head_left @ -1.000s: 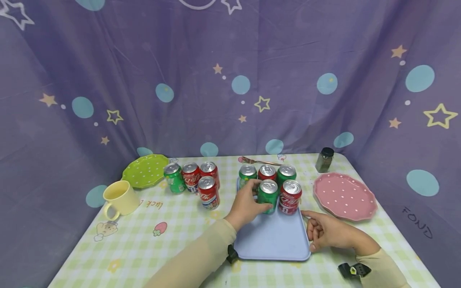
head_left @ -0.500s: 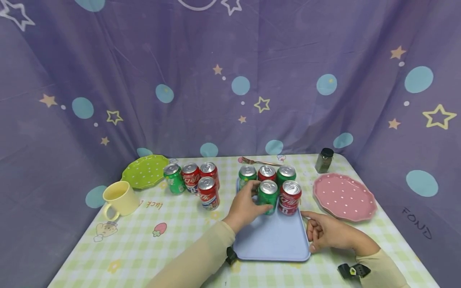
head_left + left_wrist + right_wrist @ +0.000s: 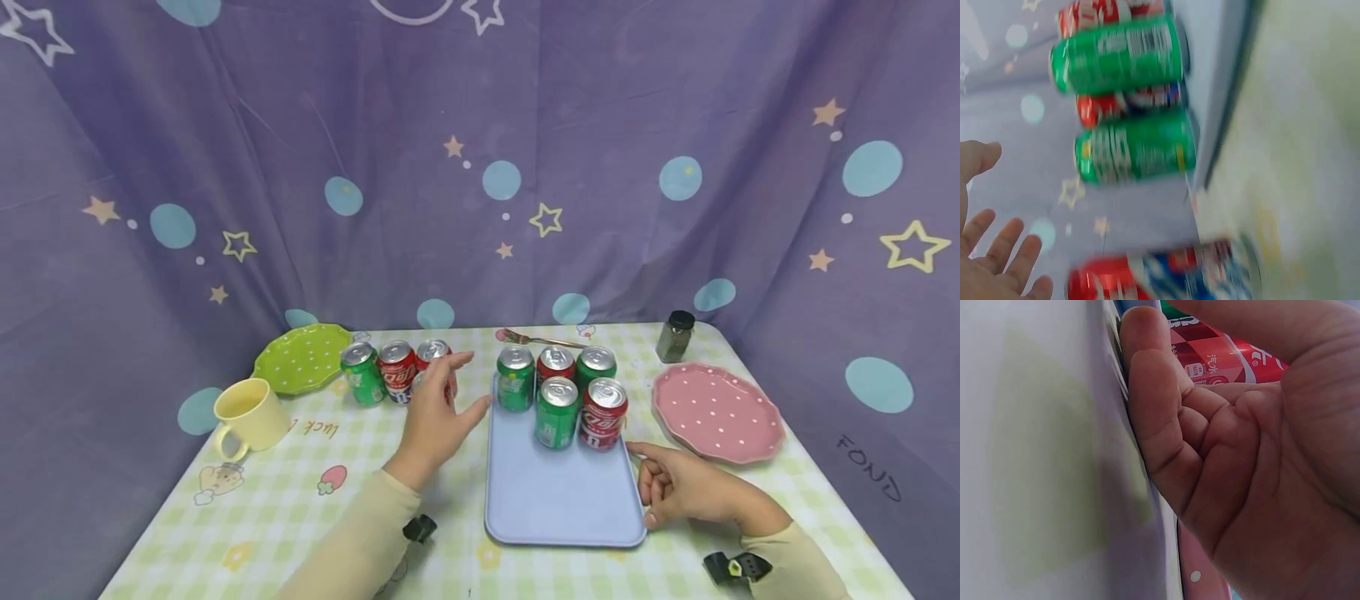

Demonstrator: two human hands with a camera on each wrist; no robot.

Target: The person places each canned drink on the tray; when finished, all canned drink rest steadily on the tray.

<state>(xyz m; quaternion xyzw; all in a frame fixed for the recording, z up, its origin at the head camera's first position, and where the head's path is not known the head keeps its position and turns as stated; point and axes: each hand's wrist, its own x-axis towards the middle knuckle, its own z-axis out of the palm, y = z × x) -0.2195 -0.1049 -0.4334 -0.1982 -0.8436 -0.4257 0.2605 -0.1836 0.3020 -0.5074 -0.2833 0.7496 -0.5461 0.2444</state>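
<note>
My left hand is in the air left of the blue tray, fingers and thumb spread with nothing between them. It partly hides a red cola can in the head view; the left wrist view shows a red-and-blue can near that hand. On the tray stand a front green soda can, a red cola can and a back row of a green can, a red can and another green can. My right hand holds the tray's right rim, index fingertip and thumb against it, other fingers curled.
Left of the tray stand a green can and red cans. Farther left are a yellow mug and a green plate. A fork lies behind; a pink plate and spice jar are at right.
My left hand has let go of the front green can, which stands on the tray, and has moved left toward the loose cans. The right hand and tray have stayed put.
</note>
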